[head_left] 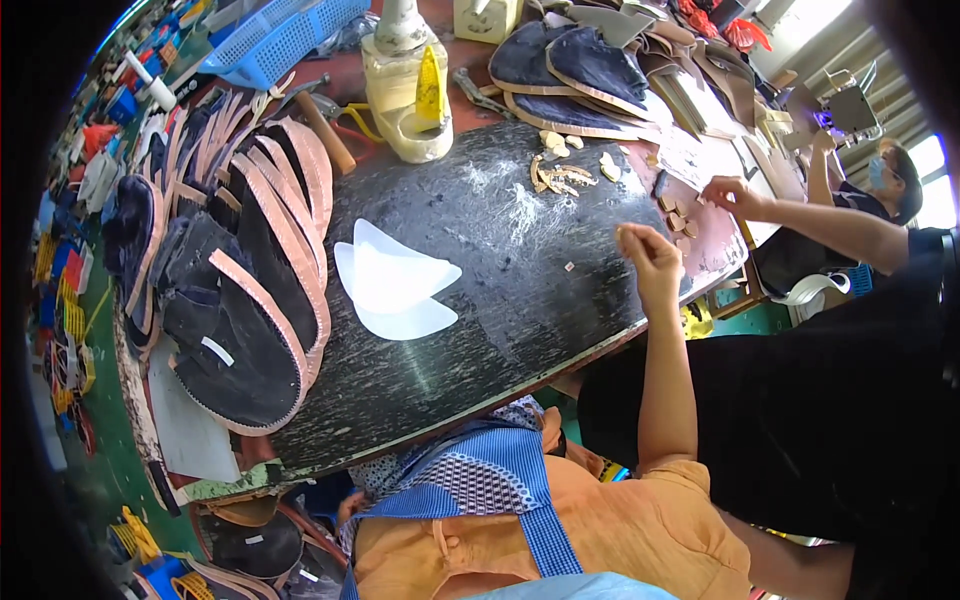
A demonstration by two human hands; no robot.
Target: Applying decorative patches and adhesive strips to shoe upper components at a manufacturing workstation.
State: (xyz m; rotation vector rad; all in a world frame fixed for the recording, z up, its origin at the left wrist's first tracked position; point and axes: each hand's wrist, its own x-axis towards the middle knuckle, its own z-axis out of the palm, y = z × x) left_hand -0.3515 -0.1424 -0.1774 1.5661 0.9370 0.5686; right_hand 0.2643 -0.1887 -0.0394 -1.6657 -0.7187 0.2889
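My right hand (652, 262) is raised over the right side of the dark speckled table (400, 400). Its fingertips are pinched together, and whatever is between them is too small to make out. Low at the left, below the table edge, a little of my left hand (350, 506) shows beside the patterned apron (440, 485); its fingers are mostly hidden. Left of the middle lie overlapping white translucent curved sheets (400, 285). A tiny pale scrap (569, 267) rests between them and my right hand.
Black pieces with pinkish edging (240, 330) pile up at left; more dark pieces (590, 75) lie behind. A hammer (325, 132), a glue-coated container (410, 100) and a blue basket (290, 40) stand at the back. A co-worker's hand (738, 197) reaches in near small tan pieces (677, 215).
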